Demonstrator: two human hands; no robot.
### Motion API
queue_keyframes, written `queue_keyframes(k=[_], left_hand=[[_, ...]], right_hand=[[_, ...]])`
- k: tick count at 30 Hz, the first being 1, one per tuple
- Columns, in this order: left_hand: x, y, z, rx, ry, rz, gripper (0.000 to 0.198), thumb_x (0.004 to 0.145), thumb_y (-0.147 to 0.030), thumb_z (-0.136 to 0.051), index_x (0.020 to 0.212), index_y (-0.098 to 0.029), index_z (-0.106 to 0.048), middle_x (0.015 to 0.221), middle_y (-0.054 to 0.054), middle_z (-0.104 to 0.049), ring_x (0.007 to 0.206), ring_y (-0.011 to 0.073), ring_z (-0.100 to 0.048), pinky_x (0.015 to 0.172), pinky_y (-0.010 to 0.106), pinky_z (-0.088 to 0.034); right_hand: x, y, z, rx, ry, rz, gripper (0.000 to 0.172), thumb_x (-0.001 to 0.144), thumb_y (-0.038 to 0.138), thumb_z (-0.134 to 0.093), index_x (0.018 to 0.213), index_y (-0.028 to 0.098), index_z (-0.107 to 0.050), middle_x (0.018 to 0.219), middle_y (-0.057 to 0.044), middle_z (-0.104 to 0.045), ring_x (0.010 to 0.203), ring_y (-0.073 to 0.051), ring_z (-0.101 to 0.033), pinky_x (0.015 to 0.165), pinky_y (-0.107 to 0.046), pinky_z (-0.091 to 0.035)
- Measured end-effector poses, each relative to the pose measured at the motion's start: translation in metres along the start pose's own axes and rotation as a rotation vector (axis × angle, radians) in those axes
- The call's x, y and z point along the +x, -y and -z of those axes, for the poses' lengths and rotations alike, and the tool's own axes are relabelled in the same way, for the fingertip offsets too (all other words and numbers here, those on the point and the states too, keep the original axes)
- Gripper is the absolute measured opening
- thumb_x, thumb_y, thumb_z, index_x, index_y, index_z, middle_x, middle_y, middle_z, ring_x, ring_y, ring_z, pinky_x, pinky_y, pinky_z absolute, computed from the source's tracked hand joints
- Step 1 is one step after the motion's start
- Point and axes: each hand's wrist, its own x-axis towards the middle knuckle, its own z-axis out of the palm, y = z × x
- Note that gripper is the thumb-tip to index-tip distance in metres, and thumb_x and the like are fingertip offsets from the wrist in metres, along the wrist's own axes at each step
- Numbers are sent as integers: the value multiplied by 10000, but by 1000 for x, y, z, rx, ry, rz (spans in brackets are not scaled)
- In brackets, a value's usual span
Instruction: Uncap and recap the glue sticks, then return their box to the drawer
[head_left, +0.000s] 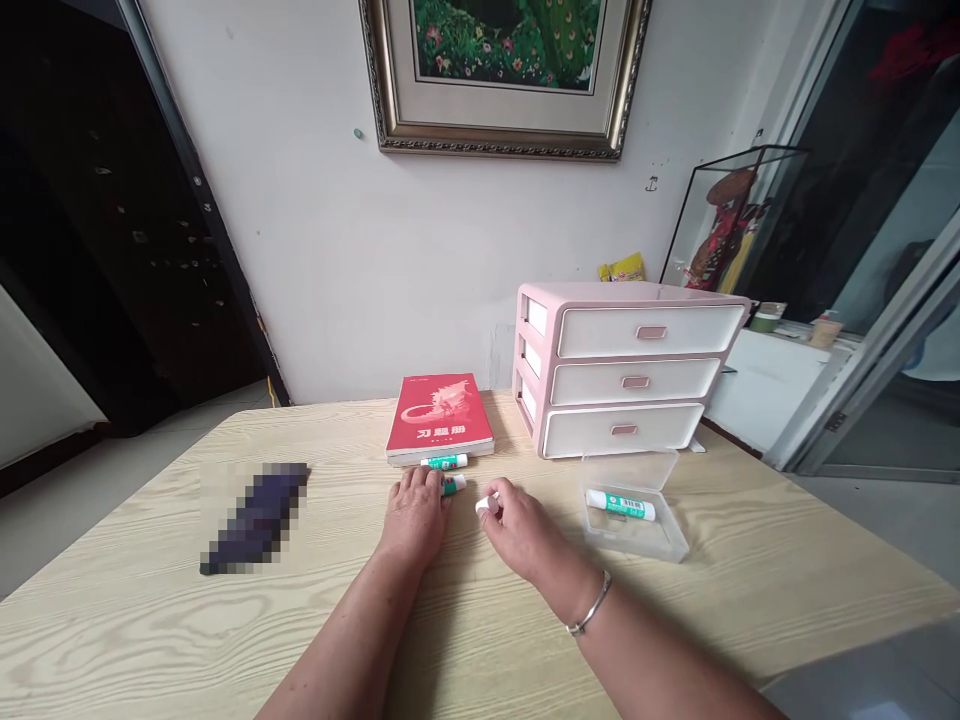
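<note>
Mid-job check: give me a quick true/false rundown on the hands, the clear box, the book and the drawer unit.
1. The right hand holds a small white object. True.
2. The clear box has its lid shut. False: on the clear box, the lid stands open.
3. A green-and-white tube lies in the clear box. True.
4. The red book stands upright. False: the red book lies flat on the table.
5. The left hand partly hides another tube. True.
6. The pink drawer unit has five drawers. False: the pink drawer unit has three.
</note>
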Motion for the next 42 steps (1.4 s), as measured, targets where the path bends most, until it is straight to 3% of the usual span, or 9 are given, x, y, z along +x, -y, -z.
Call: queue_keyframes(k=[4, 6, 11, 14, 18, 21, 33, 37, 42], left_hand=[[0, -4, -5, -32, 41, 16, 439, 916, -241, -503, 1350, -172, -487, 1224, 139, -635, 1140, 300, -534, 951, 427, -375], [0, -7, -7, -56, 58, 21, 407, 919, -248, -500, 1320, -186, -522, 1240, 142, -622, 1154, 318, -526, 951, 443, -372], [-1, -7, -4, -175, 97, 55, 305, 929, -183, -442, 1197, -156, -584, 1211, 157, -621, 1145, 313, -539, 953, 432, -372], [-8, -3, 7, -332, 138, 45, 297, 962, -236, -393, 1213, -175, -538, 1089, 104, -658, 1004, 246, -596, 850, 343, -430], [-22, -6, 33, -908, 300, -19, 324, 957, -436, -402, 1122, -190, -534, 900, 27, -598, 803, 183, -557, 691, 278, -441], [-30, -14, 50, -1107, 389, -5, 315, 917, -420, -468, 1119, -189, -540, 857, 5, -550, 748, 156, -515, 688, 272, -428], [-33, -16, 57, -1050, 456, -52, 346, 931, -500, -465, 1040, -197, -591, 843, -4, -546, 693, 125, -444, 627, 245, -371], [-33, -16, 58, -1027, 458, -57, 362, 933, -518, -460, 1006, -193, -600, 800, -9, -536, 698, 129, -453, 596, 233, -353], [-33, -16, 61, -1038, 480, -79, 341, 932, -492, -461, 1014, -188, -590, 914, 26, -607, 775, 147, -522, 635, 238, -391]], right_hand=[[5, -2, 1, 521, -2, -30, 184, 879, 355, -556, 988, 208, -541, 694, 33, -542, 629, -147, -517, 604, -263, -410], [7, -2, 3, 687, 17, -57, 248, 853, 404, -577, 995, 205, -538, 699, 35, -541, 623, -142, -509, 585, -261, -408], [12, -1, 12, 889, 36, -197, 406, 758, 507, -645, 994, 193, -543, 717, 14, -573, 596, -133, -506, 491, -233, -354], [13, -4, 19, 964, 20, -231, 474, 731, 557, -664, 1005, 186, -551, 730, 3, -580, 589, -127, -510, 461, -218, -322], [12, -6, 26, 977, 21, -184, 474, 774, 559, -658, 1041, 179, -559, 771, -15, -595, 622, -129, -521, 470, -215, -341], [9, -5, 27, 943, 35, -106, 436, 824, 538, -632, 1067, 183, -561, 790, -19, -592, 649, -132, -526, 495, -221, -373], [0, -3, 34, 802, 82, 86, 333, 939, 444, -554, 1159, 195, -573, 895, -30, -606, 760, -146, -539, 727, -294, -465], [-3, -1, 37, 717, 113, 122, 315, 961, 412, -536, 1186, 198, -582, 912, -31, -620, 783, -150, -550, 727, -286, -464], [-5, 1, 38, 610, 109, 170, 310, 969, 380, -529, 1213, 200, -595, 958, -48, -652, 809, -155, -578, 731, -283, -474]])
